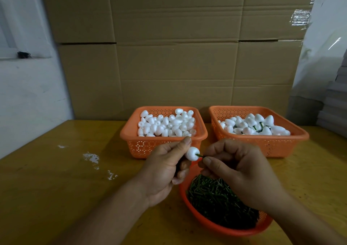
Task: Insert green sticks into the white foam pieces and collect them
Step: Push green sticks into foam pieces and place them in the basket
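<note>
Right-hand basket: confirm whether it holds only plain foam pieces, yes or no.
No: green sticks poke out among the foam pieces in the right-hand basket.

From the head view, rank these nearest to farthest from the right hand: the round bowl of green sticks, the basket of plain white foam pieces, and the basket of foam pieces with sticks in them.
From the right hand:
1. Round orange bowl of green sticks, directly beneath it.
2. Orange basket of finished foam pieces with sticks, behind, to the right.
3. Orange basket of plain white foam pieces, behind, to the left.
</note>
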A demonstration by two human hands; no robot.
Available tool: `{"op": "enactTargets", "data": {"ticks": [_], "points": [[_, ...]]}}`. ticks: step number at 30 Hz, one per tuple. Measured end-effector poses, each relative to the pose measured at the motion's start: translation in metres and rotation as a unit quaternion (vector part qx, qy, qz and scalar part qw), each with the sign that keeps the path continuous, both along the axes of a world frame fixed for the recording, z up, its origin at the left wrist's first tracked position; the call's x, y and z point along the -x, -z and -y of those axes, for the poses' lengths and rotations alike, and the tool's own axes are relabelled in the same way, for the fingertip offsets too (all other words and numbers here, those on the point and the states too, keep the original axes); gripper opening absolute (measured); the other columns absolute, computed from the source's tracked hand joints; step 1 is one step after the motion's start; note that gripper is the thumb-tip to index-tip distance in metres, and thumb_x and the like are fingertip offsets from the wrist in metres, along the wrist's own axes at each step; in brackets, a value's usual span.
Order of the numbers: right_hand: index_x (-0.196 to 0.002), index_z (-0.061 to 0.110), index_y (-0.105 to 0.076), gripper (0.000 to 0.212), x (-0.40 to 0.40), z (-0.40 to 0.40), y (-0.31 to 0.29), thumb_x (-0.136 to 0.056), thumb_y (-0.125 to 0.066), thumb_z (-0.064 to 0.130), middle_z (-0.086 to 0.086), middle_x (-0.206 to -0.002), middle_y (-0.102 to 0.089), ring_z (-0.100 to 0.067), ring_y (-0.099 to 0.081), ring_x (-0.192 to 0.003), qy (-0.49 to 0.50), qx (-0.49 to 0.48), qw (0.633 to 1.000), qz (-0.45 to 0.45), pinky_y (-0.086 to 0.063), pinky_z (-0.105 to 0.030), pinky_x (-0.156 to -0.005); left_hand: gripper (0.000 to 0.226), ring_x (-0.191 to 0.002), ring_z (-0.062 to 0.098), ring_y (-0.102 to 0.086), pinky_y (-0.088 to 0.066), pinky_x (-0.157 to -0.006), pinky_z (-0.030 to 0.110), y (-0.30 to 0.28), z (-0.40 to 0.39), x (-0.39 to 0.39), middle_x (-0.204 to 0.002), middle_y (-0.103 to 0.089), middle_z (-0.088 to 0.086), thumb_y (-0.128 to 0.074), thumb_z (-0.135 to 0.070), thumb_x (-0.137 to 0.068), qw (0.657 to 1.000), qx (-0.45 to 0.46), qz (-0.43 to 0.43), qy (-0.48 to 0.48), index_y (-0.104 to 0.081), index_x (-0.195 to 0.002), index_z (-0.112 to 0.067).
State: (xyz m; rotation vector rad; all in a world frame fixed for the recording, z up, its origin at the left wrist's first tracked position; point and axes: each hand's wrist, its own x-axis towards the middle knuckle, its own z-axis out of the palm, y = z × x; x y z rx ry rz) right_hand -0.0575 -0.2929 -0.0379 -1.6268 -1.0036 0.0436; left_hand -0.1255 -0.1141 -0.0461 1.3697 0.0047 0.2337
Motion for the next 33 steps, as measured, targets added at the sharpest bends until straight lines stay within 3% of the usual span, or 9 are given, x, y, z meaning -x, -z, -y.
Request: {"op": "enactTargets", "data": {"ticks": [3,6,20,27,30,33], "points": [[-0.094,0.022,-0.074,0.01,0.0025,-0.0005,0.0017,-0.088,-0.073,0.015,0.009,-0.079,-0.077,-0.007,-0.075,-0.073,0.041,0.022,0.996,0.072,-0.062,-0.028,-0.067,0.032,-0.044,0.01,-0.035,-0.022,-0.039,0.02,0.0017,0.0006,-0.0014,-0.056,-0.041,0.003,-0.061,-0.044,-0.088,1.0,-0.016,0.013,-0.02,-0.071,-0.072,-0.018],[-0.093,0.028,-0.073,0.007,0.0058,-0.0014,0.0021,-0.087,-0.072,0.025,0.017,-0.077,-0.075,-0.004,-0.073,-0.069,0.073,0.032,0.989,0.128,-0.061,-0.034,-0.062,0.036,-0.042,0.009,-0.034,-0.023,-0.038,0.019,0.0027,0.0013,-0.0022,-0.054,-0.041,0.002,-0.063,-0.045,-0.085,0.998,-0.031,0.03,-0.042,-0.07,-0.074,-0.012],[-0.091,0.028,-0.073,0.011,0.0074,-0.0037,0.0035,-0.085,-0.068,0.035,0.017,-0.075,-0.073,-0.004,-0.071,-0.064,0.101,0.032,0.977,0.188,-0.058,-0.033,-0.054,0.034,-0.039,0.008,-0.035,-0.026,-0.037,0.016,0.0033,0.003,-0.0013,-0.052,-0.041,0.004,-0.068,-0.041,-0.079,0.996,-0.045,0.056,-0.062,-0.071,-0.074,-0.008],[-0.092,0.027,-0.073,0.006,0.0087,-0.0077,0.0098,-0.086,-0.073,0.028,0.015,-0.073,-0.073,-0.005,-0.07,-0.061,0.121,0.032,0.975,0.181,-0.057,-0.036,-0.053,0.031,-0.042,0.009,-0.041,-0.03,-0.039,0.017,0.0052,0.0056,-0.0015,-0.054,-0.045,0.004,-0.075,-0.043,-0.072,0.995,-0.042,0.065,-0.062,-0.073,-0.076,-0.012],[-0.089,0.031,-0.072,0.01,0.0096,-0.0079,0.0076,-0.085,-0.068,0.039,0.013,-0.074,-0.073,-0.006,-0.07,-0.061,0.124,0.003,0.982,0.146,-0.057,-0.035,-0.055,0.023,-0.049,0.009,-0.044,-0.032,-0.042,0.019,0.004,0.0027,-0.0012,-0.06,-0.049,0.004,-0.082,-0.033,-0.079,0.997,-0.014,0.075,-0.023,-0.077,-0.085,-0.012],[-0.087,0.03,-0.074,0.019,0.0096,-0.0071,0.0047,-0.081,-0.066,0.046,0.009,-0.072,-0.074,-0.007,-0.071,-0.062,0.116,-0.025,0.987,0.105,-0.058,-0.032,-0.057,0.018,-0.054,0.007,-0.047,-0.034,-0.046,0.018,0.0022,0.0011,0.0,-0.063,-0.057,-0.001,-0.071,-0.02,-0.082,0.996,0.009,0.084,0.015,-0.076,-0.095,-0.009]]}}
